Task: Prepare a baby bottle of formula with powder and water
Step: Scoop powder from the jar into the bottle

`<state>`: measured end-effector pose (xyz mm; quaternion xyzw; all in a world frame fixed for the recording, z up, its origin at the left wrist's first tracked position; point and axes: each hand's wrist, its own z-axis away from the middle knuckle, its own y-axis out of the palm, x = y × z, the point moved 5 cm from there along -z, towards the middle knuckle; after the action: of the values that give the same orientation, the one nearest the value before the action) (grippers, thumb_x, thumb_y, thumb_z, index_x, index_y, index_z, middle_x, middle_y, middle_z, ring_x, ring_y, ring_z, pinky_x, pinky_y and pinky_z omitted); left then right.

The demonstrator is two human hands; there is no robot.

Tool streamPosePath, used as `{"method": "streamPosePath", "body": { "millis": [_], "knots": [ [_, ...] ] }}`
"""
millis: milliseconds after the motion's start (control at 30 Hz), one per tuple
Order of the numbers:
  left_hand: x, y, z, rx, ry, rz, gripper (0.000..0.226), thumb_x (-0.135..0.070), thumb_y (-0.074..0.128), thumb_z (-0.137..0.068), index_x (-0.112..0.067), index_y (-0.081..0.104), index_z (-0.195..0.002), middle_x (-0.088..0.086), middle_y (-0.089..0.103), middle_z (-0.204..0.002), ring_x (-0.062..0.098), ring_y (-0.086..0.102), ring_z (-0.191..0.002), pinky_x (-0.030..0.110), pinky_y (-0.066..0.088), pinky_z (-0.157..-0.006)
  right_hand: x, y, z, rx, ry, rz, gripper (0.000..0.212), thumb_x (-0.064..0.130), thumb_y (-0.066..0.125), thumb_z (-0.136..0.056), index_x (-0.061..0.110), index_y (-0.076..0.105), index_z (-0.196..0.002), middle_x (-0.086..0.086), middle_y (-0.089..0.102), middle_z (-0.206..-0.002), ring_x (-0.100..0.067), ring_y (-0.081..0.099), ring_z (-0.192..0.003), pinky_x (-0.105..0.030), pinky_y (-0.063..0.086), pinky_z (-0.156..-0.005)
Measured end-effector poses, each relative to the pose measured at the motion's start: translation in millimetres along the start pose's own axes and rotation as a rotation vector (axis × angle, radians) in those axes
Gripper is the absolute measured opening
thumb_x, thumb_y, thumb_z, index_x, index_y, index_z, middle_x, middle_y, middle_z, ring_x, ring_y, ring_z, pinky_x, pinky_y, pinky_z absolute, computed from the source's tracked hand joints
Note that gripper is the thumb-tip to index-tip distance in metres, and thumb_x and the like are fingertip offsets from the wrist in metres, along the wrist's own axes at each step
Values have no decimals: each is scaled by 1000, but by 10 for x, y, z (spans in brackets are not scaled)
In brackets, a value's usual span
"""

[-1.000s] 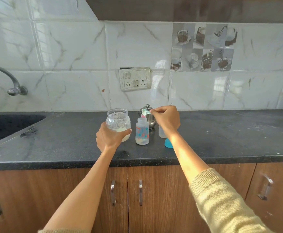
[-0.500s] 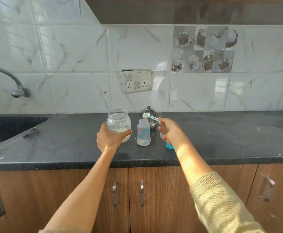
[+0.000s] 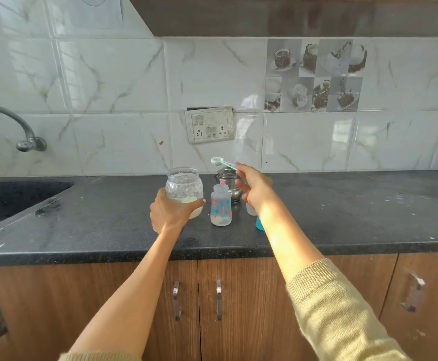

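An open glass jar (image 3: 184,187) with white powder at its bottom stands on the black counter (image 3: 343,220); my left hand (image 3: 169,212) grips it from the front. Right of it stands a small clear baby bottle (image 3: 221,205) with red and blue marks, open at the top, a little powder at its base. My right hand (image 3: 254,187) pinches the handle of a pale green scoop (image 3: 219,162), whose bowl hovers above the bottle, slightly toward the jar. A blue cap (image 3: 259,223) and a clear piece (image 3: 250,210) lie partly hidden behind my right wrist.
A small steel pot (image 3: 229,178) with a lid stands right behind the bottle. A sink (image 3: 9,196) and wall tap (image 3: 17,126) are at the far left. A socket plate (image 3: 209,124) sits on the tiled wall. Cabinet doors with handles (image 3: 197,299) run below the counter.
My right hand has turned the scoop back from over the bottle's mouth, dropped, then raised it with the bowl pointing left. My left hand stays on the jar.
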<state>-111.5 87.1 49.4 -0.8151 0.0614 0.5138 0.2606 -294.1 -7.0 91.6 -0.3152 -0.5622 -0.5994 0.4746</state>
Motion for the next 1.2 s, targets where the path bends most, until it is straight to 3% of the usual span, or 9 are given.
{"method": "streamPosePath", "body": {
  "millis": [167, 233, 433, 600, 733, 867, 1033, 1100, 1200],
  "knots": [
    [-49, -78, -93, 1, -13, -8, 81, -57, 82, -47, -14, 56, -110, 4, 65, -105, 25, 61, -97, 34, 49, -73, -19, 257, -3, 27, -20, -44, 17, 17, 76, -77, 12, 61, -69, 3, 63, -68, -8, 52, -46, -18, 47, -52],
    [-94, -141, -163, -10, -8, -10, 77, -55, 82, -47, -13, 57, -107, 4, 66, -102, 26, 61, -96, 33, 48, -72, -36, 351, -1, 29, -18, 3, 15, 20, 75, -78, 12, 63, -73, 4, 64, -72, -7, 52, -48, -15, 41, -43],
    [-170, -288, -410, -46, -34, -13, 78, -51, 85, -47, -11, 57, -107, 7, 65, -107, 29, 60, -101, 37, 49, -76, -152, 713, -62, 62, 18, 25, 20, 26, 69, -82, 18, 57, -68, 10, 61, -71, -3, 54, -54, -19, 30, -39],
    [-101, -284, -665, -49, -63, -11, 78, -48, 86, -49, -10, 55, -110, 9, 63, -110, 30, 58, -104, 38, 48, -79, -327, 1090, -186, 62, 91, -9, 13, 23, 66, -86, 12, 64, -93, 6, 59, -62, -3, 55, -50, -12, 26, -30],
    [50, -194, -895, -38, -94, 4, 75, -45, 87, -50, -8, 54, -107, 10, 63, -109, 31, 59, -103, 38, 48, -78, -529, 1326, -376, 60, 105, -37, 22, 11, 63, -87, 6, 56, -66, -1, 57, -56, -6, 55, -42, -15, 35, -31],
    [252, -32, -1141, -3, -106, -7, 78, -45, 87, -50, -5, 54, -108, 13, 63, -108, 31, 59, -104, 37, 47, -78, -803, 1489, -631, 12, 110, -37, 24, -1, 59, -85, 2, 52, -62, -7, 56, -57, -9, 53, -36, -18, 37, -32],
    [453, 240, -1415, 30, -102, -25, 81, -44, 87, -51, -5, 53, -114, 12, 61, -114, 30, 56, -111, 40, 47, -87, -1063, 1439, -971, -87, 127, 61, 3, -2, 59, -86, -3, 62, -86, -12, 66, -67, -10, 54, -44, -18, 41, -37],
    [524, 352, -1498, 46, -100, -29, 82, -44, 87, -52, -6, 52, -115, 12, 60, -116, 30, 55, -112, 40, 47, -90, -1122, 1395, -1105, -114, 128, 84, 12, -1, 60, -87, -4, 64, -98, -15, 71, -83, -10, 55, -46, -18, 40, -37],
    [612, 484, -1577, 67, -102, -36, 84, -45, 87, -51, -5, 52, -117, 12, 60, -118, 30, 54, -114, 41, 47, -92, -1164, 1357, -1231, -133, 143, 60, 19, 0, 56, -90, -7, 61, -107, -17, 71, -90, -16, 62, -54, -22, 47, -44]
  ]
}}
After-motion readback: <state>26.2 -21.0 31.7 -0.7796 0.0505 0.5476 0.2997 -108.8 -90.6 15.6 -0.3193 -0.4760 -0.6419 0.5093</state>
